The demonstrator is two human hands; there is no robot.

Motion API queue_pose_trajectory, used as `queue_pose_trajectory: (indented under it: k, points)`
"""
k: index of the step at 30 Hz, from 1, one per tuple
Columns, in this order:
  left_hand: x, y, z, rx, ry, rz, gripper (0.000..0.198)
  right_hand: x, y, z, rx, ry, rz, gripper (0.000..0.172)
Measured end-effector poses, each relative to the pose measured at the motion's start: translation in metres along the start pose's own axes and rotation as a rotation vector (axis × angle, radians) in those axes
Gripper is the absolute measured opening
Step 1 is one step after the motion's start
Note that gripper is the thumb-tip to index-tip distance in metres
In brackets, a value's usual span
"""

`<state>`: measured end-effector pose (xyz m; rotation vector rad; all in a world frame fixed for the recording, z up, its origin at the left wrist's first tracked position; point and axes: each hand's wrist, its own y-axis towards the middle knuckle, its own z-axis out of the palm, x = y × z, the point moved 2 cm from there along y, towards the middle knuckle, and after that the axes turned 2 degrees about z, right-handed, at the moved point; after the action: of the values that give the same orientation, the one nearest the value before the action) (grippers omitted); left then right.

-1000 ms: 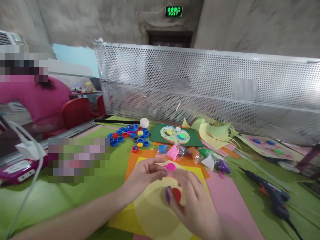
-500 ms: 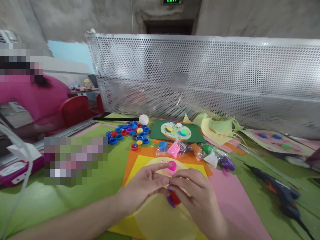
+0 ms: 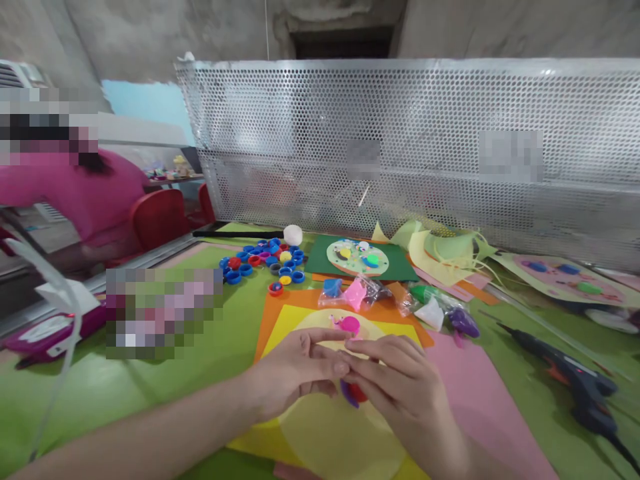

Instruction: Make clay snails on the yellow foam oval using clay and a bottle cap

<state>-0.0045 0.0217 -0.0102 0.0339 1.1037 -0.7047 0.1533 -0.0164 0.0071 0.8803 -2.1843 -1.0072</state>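
Note:
My left hand (image 3: 300,367) and my right hand (image 3: 400,377) meet fingertip to fingertip above a pale yellow paper circle (image 3: 340,440). Both are closed in a pinch; whatever lies between the fingertips is too small or hidden to make out. Just below the fingers, a red bottle cap (image 3: 359,393) with a curved strip of purple clay (image 3: 349,394) along its side shows, partly covered by my right hand. Beyond the fingers, a pink bottle cap (image 3: 350,325) with a small pink clay piece (image 3: 336,321) at its left sits on the circle. A yellow sheet (image 3: 285,327) lies underneath.
Several bottle caps (image 3: 245,269) are piled at the back left. Bagged clay (image 3: 355,292) lies ahead, before a decorated green card (image 3: 317,257). A glue gun (image 3: 565,377) rests at the right, a magenta device (image 3: 65,333) at the left. A perforated metal screen (image 3: 425,120) closes the back.
My left index finger has drawn back from the pink cap toward my right fingertips, uncovering the cap and the pink clay beside it. The whole view has shifted slightly.

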Motion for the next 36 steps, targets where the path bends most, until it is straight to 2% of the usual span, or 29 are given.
queue_pose_trajectory:
  k: [4,9,12,19,26,29,33,36]
  points:
    - [0.0002,-0.0001,0.0008,-0.059,0.032,0.012,0.066,-0.0009,-0.0006,0.0042,0.013,0.106,0.068,0.014]
    - [0.0007,0.0004,0.0022,-0.088,0.128,0.087,0.074,-0.0004,-0.0034,0.0103,-0.033,0.313,0.296,0.009]
    - [-0.0008,0.0,0.0018,-0.084,0.124,0.125,0.069,-0.0007,-0.0039,0.0094,-0.077,0.333,0.36,0.01]
    - [-0.0045,0.0009,0.0014,-0.036,0.042,0.15,0.058,-0.0036,-0.0021,0.0043,-0.115,0.199,0.331,0.011]
    - [-0.0018,0.0,0.0048,-0.036,-0.029,0.097,0.065,-0.003,-0.0064,0.0065,-0.065,0.204,0.238,0.021]
    - [-0.0003,-0.0019,0.0067,0.007,-0.015,0.091,0.065,-0.0023,-0.006,0.0068,-0.061,0.228,0.235,0.026]
    - [-0.0007,-0.0041,0.0061,-0.024,0.049,0.115,0.072,-0.0013,-0.0052,0.0074,-0.072,0.252,0.288,0.027]
    - [-0.0034,-0.0049,0.006,-0.043,0.125,0.152,0.074,0.0004,-0.0048,0.0067,-0.069,0.246,0.279,0.022]
